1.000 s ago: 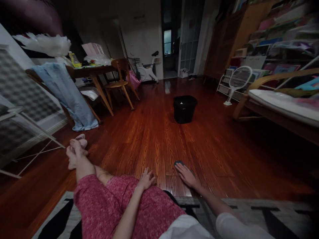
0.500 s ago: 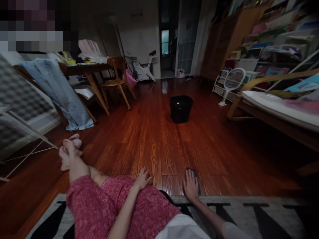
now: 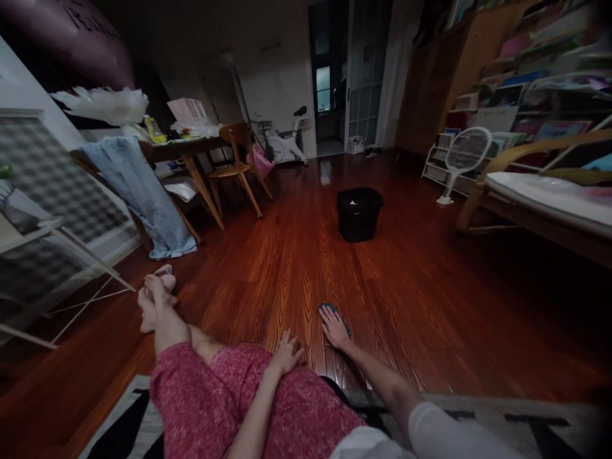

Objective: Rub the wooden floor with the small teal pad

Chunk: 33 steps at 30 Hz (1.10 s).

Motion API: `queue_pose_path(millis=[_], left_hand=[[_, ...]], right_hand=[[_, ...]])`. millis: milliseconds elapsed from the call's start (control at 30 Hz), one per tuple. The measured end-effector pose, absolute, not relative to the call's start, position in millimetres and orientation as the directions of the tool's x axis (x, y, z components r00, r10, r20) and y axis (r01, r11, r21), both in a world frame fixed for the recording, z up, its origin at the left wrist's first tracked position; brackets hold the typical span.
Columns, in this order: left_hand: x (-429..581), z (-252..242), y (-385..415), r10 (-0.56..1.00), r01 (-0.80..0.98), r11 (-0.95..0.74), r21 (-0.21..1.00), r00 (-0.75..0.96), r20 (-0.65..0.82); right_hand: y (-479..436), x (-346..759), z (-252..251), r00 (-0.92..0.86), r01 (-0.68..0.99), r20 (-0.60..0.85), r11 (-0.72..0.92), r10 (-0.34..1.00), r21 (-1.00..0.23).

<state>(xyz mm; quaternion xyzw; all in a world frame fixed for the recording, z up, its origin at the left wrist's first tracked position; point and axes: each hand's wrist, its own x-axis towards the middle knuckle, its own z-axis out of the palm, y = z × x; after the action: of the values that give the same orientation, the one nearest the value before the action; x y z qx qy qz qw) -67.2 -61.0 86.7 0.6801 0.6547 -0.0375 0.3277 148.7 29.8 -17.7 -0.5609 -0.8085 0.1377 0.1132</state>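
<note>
I sit on a black and white rug (image 3: 482, 417) with my legs in pink trousers (image 3: 229, 395) stretched over the wooden floor (image 3: 296, 261). My left hand (image 3: 287, 352) rests flat on my thigh, fingers spread, holding nothing. My right hand (image 3: 333, 326) lies flat on a small blue-green cloth (image 3: 329, 309) pressed against the floor boards, fingers stretched out over it. A black bucket (image 3: 358, 213) stands on the floor farther ahead.
A wooden chair (image 3: 236, 166) and table with blue cloth draped (image 3: 136, 191) stand at the left, beside a white rack (image 3: 57, 255). A wooden bench with a white cushion (image 3: 545, 197) and a racket-shaped swatter (image 3: 461, 159) are at the right. An exercise bike (image 3: 284, 140) stands by the far door.
My right hand has slid the cloth over the floor, first back toward the rug, now forward and to the left. My left hand has stayed on my thigh.
</note>
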Motion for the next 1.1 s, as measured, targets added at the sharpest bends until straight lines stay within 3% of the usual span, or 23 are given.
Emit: queue_pose_path(millis=[300, 467, 567, 667, 733, 967, 1100], left_hand=[[-68, 82, -62, 0.869, 0.908, 0.064, 0.414, 0.153, -0.471], [-68, 83, -62, 0.865, 0.901, 0.07, 0.428, 0.159, -0.475], [-68, 82, -61, 0.858, 0.908, 0.063, 0.413, 0.162, -0.487], [-69, 79, -59, 0.859, 0.908, 0.058, 0.415, 0.166, -0.484], [-70, 77, -59, 0.86, 0.906, 0.057, 0.419, 0.168, -0.481], [-68, 79, -60, 0.862, 0.905, 0.072, 0.42, 0.156, -0.483], [-67, 80, -61, 0.866, 0.907, 0.061, 0.416, 0.16, -0.475]], right_hand=[[-50, 241, -62, -0.459, 0.796, 0.125, 0.469, 0.88, -0.384], [-32, 316, -58, -0.122, 0.945, 0.117, 0.152, 0.986, -0.29], [-8, 322, -51, 0.109, 0.957, 0.115, -0.073, 0.987, -0.283], [3, 298, -50, 0.234, 0.935, 0.114, -0.191, 0.966, -0.297], [-3, 273, -53, 0.199, 0.94, 0.115, -0.156, 0.973, -0.304], [-68, 184, -79, -0.229, 0.915, 0.142, 0.263, 0.963, -0.306], [-42, 163, -68, -0.334, 0.886, 0.129, 0.358, 0.934, -0.295]])
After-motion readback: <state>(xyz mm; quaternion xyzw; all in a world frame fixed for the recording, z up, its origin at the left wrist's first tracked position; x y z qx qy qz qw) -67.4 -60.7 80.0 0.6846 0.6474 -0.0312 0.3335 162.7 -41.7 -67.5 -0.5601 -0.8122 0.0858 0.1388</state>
